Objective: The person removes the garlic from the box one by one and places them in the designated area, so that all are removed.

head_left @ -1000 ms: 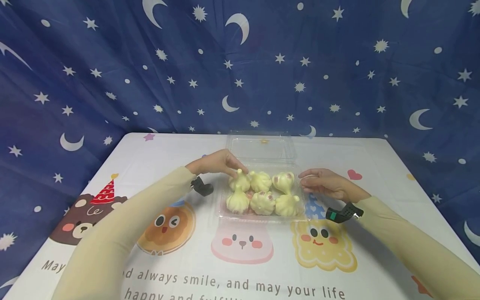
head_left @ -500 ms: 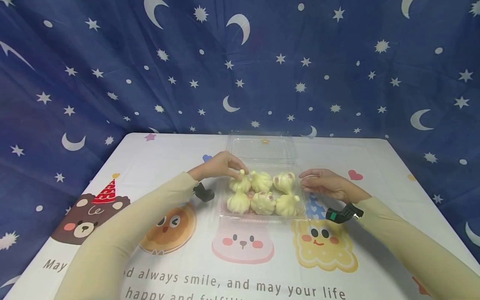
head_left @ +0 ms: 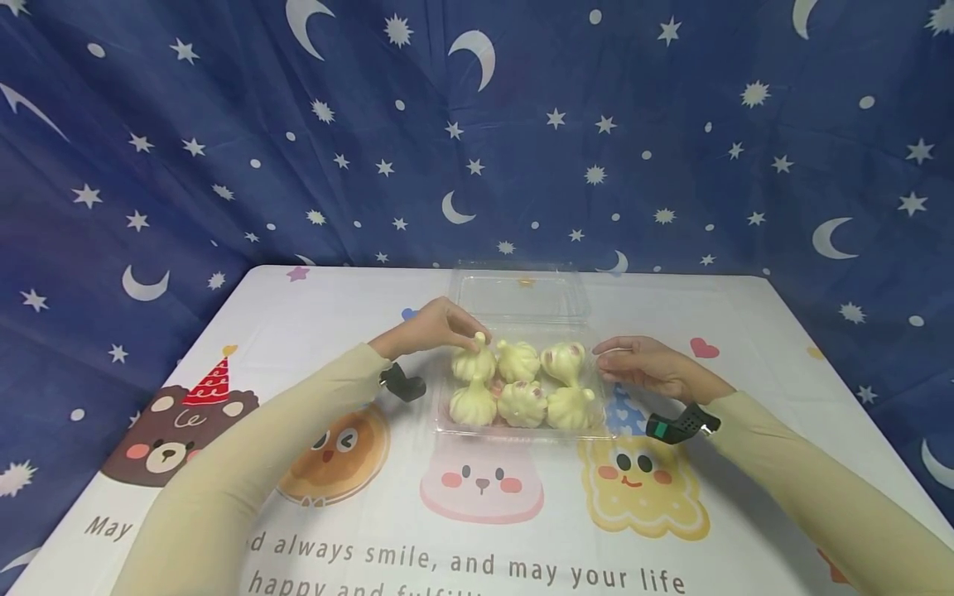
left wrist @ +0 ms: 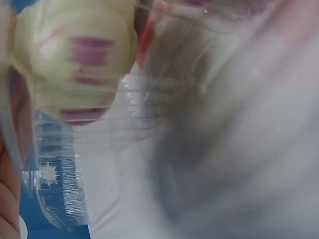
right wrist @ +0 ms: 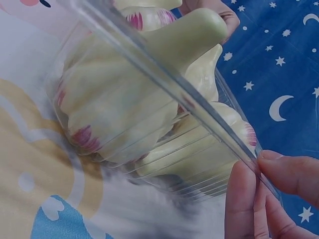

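A clear plastic box [head_left: 447, 420] stands open on the table, holding several pale garlic bulbs [head_left: 523, 404] in two rows. At its back left corner my left hand [head_left: 440, 324] grips one garlic bulb [head_left: 473, 359] near its stem. In the left wrist view that garlic bulb [left wrist: 82, 47] shows purple marks; much of this view is blurred. My right hand [head_left: 647, 364] pinches the box's right rim, with thumb [right wrist: 289, 172] and fingers on either side of it in the right wrist view.
The box's clear lid [head_left: 522, 294] lies folded back behind it. A white tablecloth [head_left: 358, 530] with cartoon prints covers the table. A blue star-and-moon curtain [head_left: 537, 165] hangs along the back edge.
My left hand shifted slightly toward me, then back up, and the gripped garlic bulb now sits a little higher and further left. My right hand has stayed at the box rim.
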`<state>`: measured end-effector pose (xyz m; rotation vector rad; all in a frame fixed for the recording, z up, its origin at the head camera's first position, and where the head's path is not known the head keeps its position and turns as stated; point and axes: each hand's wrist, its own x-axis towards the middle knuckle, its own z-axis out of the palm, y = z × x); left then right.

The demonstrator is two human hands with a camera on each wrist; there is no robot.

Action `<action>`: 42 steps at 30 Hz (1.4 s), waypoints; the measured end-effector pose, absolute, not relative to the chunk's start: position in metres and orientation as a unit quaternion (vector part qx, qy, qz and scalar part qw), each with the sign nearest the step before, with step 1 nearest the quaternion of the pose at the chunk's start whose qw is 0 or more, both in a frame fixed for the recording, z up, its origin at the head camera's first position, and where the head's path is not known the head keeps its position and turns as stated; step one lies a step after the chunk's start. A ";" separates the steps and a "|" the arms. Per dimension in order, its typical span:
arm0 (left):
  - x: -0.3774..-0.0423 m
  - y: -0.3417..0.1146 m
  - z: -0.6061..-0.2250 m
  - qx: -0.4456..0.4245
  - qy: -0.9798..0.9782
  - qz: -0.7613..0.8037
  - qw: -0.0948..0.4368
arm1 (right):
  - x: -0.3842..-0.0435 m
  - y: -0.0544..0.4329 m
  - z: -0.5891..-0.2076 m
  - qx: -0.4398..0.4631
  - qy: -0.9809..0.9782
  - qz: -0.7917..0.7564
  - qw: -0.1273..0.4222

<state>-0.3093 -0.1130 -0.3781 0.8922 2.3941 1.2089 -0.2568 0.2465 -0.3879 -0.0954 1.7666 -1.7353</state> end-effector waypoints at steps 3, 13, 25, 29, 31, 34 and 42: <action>-0.308 -0.114 -0.375 0.291 0.835 0.440 0.156 | -0.257 0.246 -0.388 -0.035 0.670 -0.666 0.326; -0.302 -0.116 -0.356 0.228 0.839 0.483 0.102 | -0.258 0.246 -0.390 -0.038 0.676 -0.661 0.324; -0.298 -0.143 -0.325 0.174 0.835 0.522 -0.007 | -0.261 0.245 -0.395 -0.044 0.653 -0.680 0.330; -0.297 -0.157 -0.316 0.148 0.840 0.521 -0.037 | -0.262 0.245 -0.397 -0.046 0.657 -0.677 0.328; -0.299 -0.165 -0.313 0.137 0.841 0.520 -0.048 | -0.262 0.245 -0.397 -0.048 0.660 -0.674 0.327; -0.301 -0.180 -0.311 0.126 0.844 0.518 -0.061 | -0.261 0.246 -0.396 -0.048 0.661 -0.674 0.326; -0.312 -0.214 -0.328 0.085 0.854 0.507 -0.081 | -0.261 0.245 -0.396 -0.047 0.660 -0.676 0.325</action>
